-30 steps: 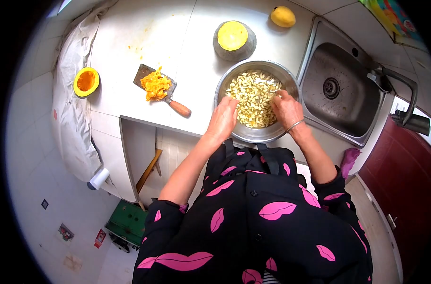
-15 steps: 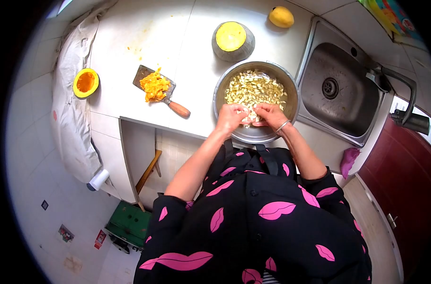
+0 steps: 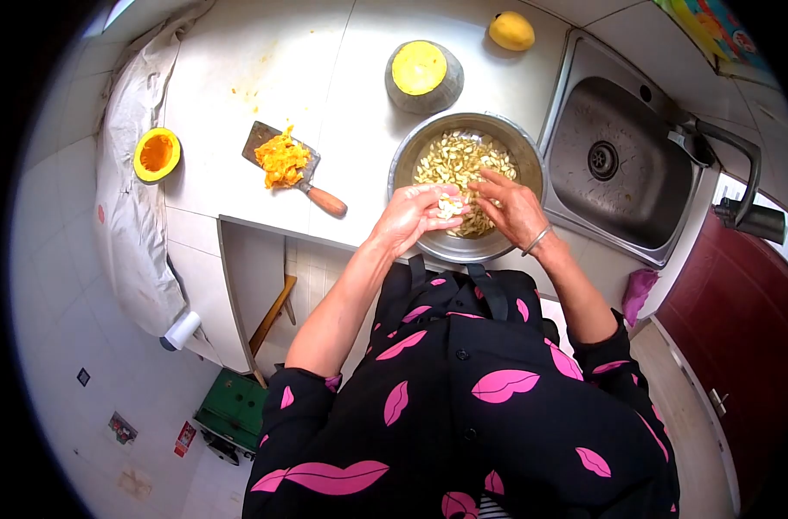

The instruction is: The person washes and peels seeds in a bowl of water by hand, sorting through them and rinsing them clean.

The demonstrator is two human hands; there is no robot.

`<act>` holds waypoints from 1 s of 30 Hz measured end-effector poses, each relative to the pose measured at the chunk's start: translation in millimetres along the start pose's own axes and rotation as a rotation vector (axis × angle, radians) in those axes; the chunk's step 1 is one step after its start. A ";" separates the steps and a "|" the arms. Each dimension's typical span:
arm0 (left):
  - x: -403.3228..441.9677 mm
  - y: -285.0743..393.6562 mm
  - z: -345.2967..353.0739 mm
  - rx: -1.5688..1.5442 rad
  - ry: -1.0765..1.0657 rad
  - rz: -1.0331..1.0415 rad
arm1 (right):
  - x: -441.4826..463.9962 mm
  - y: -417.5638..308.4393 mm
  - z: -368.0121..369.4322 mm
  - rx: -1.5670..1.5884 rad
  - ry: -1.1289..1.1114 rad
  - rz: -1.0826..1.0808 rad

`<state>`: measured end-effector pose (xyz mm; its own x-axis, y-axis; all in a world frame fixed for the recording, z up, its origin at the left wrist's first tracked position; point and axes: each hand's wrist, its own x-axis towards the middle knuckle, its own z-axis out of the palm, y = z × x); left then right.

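A steel basin (image 3: 402,164) stands at the counter's front edge, with many pumpkin seeds (image 3: 467,156) spread in its bottom. Over its left front part, my left hand (image 3: 411,214) is cupped palm up, fingers curled around a small heap of pale seeds (image 3: 450,206). My right hand (image 3: 515,212), a bracelet at its wrist, hovers over the right side with fingers apart and nothing visible in them. Its fingertips are close to the heap in the left hand; whether they touch it I cannot tell.
Behind the basin sits a cut pumpkin (image 3: 424,78), with a yellow fruit (image 3: 511,31) farther right. A sink (image 3: 619,164) lies to the right. On the left are a cleaver (image 3: 324,201) bearing orange pulp (image 3: 283,161) and a hollowed pumpkin piece (image 3: 157,155).
My hands were close together, pinching low over the seeds. Now the left has turned palm up with seeds in it, and the right has drawn apart with its fingers spread.
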<state>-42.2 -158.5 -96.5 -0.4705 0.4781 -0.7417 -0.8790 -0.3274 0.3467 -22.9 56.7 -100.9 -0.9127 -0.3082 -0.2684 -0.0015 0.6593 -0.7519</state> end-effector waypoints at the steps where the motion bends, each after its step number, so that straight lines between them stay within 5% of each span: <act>1: 0.0 -0.2 0.2 -0.031 -0.003 -0.005 | 0.8 -8.4 -2.6 0.039 0.017 0.001; 19: 11.5 -15.4 -9.7 -0.149 -0.131 0.044 | 11.8 -33.7 13.5 -0.215 0.308 -0.327; 30: 5.3 -12.9 -2.5 -0.123 -0.057 0.015 | 8.4 -4.7 20.4 0.695 0.128 0.178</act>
<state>-33.2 -153.8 -106.3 -0.4904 0.5166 -0.7019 -0.8573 -0.4308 0.2818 -22.2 37.0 -111.9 -0.9157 -0.1261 -0.3815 0.3723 0.0912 -0.9236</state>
